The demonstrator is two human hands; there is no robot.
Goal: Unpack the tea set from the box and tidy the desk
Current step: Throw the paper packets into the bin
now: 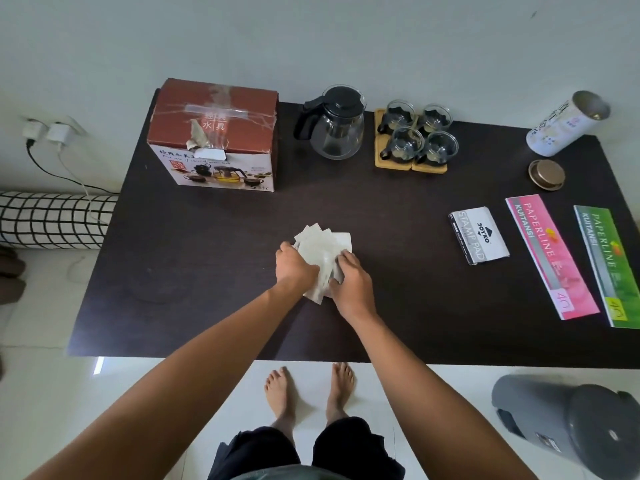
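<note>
A pile of pale paper pieces (323,245) lies at the middle of the dark desk (207,271). My left hand (294,266) grips the pile's left side and my right hand (351,284) grips its right side. The red-brown tea set box (214,133) stands at the back left, taped on top. To its right stands a glass teapot (337,124) with a black lid and handle. Beside the teapot, several glass cups (419,135) sit on wooden coasters (382,163).
At the back right a white tin (564,124) lies tilted, its round lid (546,174) beside it. A stamp pad box (479,235), a pink receipt book (550,258) and a green one (611,268) lie on the right. A grey bin (571,424) stands on the floor.
</note>
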